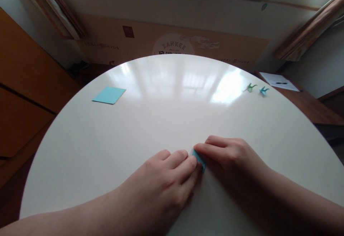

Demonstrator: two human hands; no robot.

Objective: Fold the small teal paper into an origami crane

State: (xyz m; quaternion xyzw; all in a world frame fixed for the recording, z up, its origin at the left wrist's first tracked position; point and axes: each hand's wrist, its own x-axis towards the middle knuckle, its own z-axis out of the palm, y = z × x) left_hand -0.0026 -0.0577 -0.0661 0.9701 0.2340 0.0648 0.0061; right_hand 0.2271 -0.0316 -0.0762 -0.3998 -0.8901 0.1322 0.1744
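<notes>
A small folded piece of blue paper (199,160) lies on the white round table (120,128), between my two hands. My left hand (170,175) is closed over its left side, the fingers bent and pressed on it, hiding much of the paper. At its top corner, the fingertips of my right hand (228,151) pinch or press the edge. The visible part of the paper is a narrow slanted strip with a point toward me.
A light blue stack of square paper (109,95) sits at the table's far left. Two small folded paper figures, a green one (251,87) and a blue one (263,91), stand at the far right. Beyond them, a white sheet (279,81) with a pen rests on a brown surface.
</notes>
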